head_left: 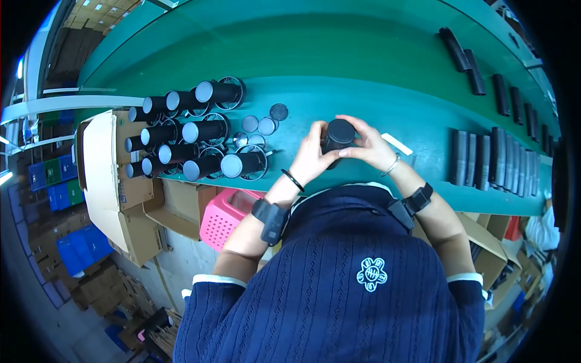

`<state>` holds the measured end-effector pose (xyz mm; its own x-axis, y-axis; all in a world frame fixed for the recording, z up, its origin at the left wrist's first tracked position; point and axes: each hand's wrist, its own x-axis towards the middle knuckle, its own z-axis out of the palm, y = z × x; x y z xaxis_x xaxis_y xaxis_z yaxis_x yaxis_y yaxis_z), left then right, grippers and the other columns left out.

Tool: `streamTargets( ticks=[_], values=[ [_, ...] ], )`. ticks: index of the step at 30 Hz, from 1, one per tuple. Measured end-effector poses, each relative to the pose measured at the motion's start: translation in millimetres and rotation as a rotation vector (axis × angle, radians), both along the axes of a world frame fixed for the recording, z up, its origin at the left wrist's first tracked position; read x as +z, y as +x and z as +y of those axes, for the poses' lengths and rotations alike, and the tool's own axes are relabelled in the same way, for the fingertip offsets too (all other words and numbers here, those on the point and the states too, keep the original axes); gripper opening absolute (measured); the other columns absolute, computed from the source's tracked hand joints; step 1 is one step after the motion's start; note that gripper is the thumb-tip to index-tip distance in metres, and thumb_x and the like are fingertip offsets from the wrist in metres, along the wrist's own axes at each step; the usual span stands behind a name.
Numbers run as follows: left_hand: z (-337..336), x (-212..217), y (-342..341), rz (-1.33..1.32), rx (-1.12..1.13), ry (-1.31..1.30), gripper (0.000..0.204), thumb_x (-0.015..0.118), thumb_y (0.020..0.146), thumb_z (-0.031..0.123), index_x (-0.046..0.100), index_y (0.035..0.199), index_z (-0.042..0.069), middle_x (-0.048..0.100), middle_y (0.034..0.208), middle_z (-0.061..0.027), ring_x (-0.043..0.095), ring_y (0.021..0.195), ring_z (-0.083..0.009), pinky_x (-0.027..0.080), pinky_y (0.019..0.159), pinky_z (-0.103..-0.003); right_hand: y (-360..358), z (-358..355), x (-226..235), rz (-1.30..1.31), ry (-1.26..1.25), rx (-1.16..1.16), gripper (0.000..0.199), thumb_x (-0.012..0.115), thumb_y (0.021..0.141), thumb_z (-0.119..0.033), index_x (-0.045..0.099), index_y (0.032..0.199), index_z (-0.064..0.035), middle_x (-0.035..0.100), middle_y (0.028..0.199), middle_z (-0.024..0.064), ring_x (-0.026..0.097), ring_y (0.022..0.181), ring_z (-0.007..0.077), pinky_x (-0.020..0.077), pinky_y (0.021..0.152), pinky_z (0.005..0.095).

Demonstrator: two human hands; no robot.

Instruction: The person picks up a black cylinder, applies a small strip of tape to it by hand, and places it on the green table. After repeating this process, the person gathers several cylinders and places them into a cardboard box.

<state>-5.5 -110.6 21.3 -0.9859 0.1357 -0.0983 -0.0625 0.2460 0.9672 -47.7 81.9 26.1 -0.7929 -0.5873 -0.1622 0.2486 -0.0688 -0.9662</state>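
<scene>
Centrally, at frame middle above the green surface (pixel 375 78): black cylinder (pixel 338 138) gripped by left hand (pixel 311 158) and right hand (pixel 370 148), fingers closed around top cap. Judged mid-capping; further seating pressure probably required. Stacked black tubes (pixel 193 142) at left, loose round caps (pixel 266 124) alongside.

Open brown cardboard box (pixel 112 175), flaps up, at bench's left end. Pink slotted plastic crate (pixel 227 216) under bench front edge. Blue cartons (pixel 75 248) and brown cartons (pixel 106 284), floor left. Brown boxes (pixel 490 254) under bench right.
</scene>
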Motion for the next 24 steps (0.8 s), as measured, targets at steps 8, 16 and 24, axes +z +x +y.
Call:
streamTargets(
  ticks=[8, 16, 24],
  values=[
    [-9.1, 8.3, 5.6, 0.023, -0.139, -0.028, 0.07, 0.079, 0.074, 0.013, 0.042, 0.132, 0.0, 0.058, 0.116, -0.0142, 0.06, 0.109, -0.0234, 0.051, 0.091, -0.035, 8.8, -5.6, 20.7, 0.067, 0.083, 0.038, 0.074, 0.078, 0.074, -0.008, 0.043, 0.139, -0.0046, 0.048, 0.133, 0.0083, 0.047, 0.124, 0.0192, 0.0411, 0.105, 0.0343],
    [-2.5, 12.8, 3.0, 0.135, -0.082, -0.156, 0.064, 0.079, 0.072, 0.009, 0.047, 0.127, -0.001, 0.057, 0.114, -0.0138, 0.06, 0.106, -0.0226, 0.051, 0.09, -0.033, 11.4, -5.2, 10.5, -0.06, -0.024, 0.036, 0.073, 0.077, 0.074, -0.004, 0.042, 0.138, -0.0017, 0.047, 0.131, 0.0084, 0.048, 0.124, 0.0204, 0.0404, 0.105, 0.0345],
    [17.6, 13.4, 14.8, 0.124, 0.147, -0.064, 0.058, 0.078, 0.067, 0.013, 0.052, 0.117, 0.0, 0.059, 0.105, -0.0188, 0.06, 0.098, -0.0362, 0.049, 0.084, -0.041, 14.8, -12.6, 8.9, 0.22, 0.18, -0.099, 0.068, 0.077, 0.07, -0.004, 0.047, 0.131, -0.0029, 0.053, 0.123, 0.0118, 0.055, 0.114, 0.0241, 0.0484, 0.096, 0.0337]
  ],
)
